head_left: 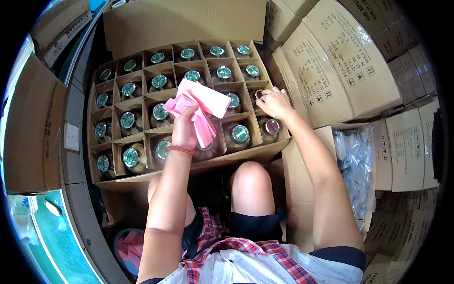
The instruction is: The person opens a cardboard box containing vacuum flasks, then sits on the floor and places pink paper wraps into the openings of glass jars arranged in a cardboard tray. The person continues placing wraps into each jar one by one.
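Observation:
A bundle of pink paper slips point(201, 102) is in my left hand point(187, 128), whose fingers are closed around it. It is held over the middle of a cardboard box point(213, 165) with dividers. Round glass flasks point(240, 133) with shiny greenish tops stand upright in its compartments. My right hand point(275, 102) curls over the mouth of a flask point(258, 94) in the right column. Its fingers are bent and drawn together; whatever is between them is hidden. Just nearer, a flask point(272, 127) shows a reddish-pink top.
An open carton point(307, 203) holding clear plastic bags point(352, 161) stands to the right. Stacked printed cartons point(331, 61) rise behind it. At left are a brown carton point(35, 128) and a green surface point(61, 232). My knees are against the box's near side.

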{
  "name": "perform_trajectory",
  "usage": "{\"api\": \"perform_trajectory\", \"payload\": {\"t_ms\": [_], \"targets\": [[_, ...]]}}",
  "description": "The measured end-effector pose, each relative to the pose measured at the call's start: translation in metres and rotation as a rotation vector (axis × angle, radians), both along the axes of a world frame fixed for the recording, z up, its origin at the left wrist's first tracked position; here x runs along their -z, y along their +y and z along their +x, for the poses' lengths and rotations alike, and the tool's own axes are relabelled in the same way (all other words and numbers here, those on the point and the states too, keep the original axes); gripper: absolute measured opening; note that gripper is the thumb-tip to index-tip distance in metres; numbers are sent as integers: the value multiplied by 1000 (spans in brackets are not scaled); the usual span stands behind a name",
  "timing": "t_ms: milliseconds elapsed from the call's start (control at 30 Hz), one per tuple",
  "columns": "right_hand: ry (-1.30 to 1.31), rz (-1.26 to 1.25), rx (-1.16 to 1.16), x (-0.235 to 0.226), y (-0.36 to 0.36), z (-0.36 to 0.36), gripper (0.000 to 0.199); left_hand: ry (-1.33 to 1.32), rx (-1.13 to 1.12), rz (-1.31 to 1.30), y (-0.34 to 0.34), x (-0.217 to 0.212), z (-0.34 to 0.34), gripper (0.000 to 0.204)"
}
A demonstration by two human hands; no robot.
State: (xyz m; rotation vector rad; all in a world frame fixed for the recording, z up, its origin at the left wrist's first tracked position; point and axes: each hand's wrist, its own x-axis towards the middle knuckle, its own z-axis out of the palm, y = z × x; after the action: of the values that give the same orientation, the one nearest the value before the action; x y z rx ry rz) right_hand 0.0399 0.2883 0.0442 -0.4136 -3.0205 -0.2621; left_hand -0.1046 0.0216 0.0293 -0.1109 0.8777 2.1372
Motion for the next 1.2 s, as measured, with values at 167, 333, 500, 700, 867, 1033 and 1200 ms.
{"api": "perform_trajectory", "payload": {"t_ms": [167,333,500,700,867,1033,1200], "targets": [[373,-920,81,-55,-84,-42,44,66,-17,20,0,1,2,29],[353,-969,-12,-29,-108,-61,32,87,3,24,6,14,2,26],[283,-1093,-13,-32,-101,-56,34,31,-45,-66,8,16,-3,21],[225,-1249,137,-53,-107,-55,35,11,-87,-55,2,11,-7,28],[94,-1048,-26,-47,-110,-53,31,-3,-36,8,5,-4,1,30],[114,-1003,43,-61,-120,-56,35,87,-86,8,-1,-10,-3,29],[303,-1216,135,-73,-121,-54,36,-61,-136,20,-6,-17,-8,26]]}}
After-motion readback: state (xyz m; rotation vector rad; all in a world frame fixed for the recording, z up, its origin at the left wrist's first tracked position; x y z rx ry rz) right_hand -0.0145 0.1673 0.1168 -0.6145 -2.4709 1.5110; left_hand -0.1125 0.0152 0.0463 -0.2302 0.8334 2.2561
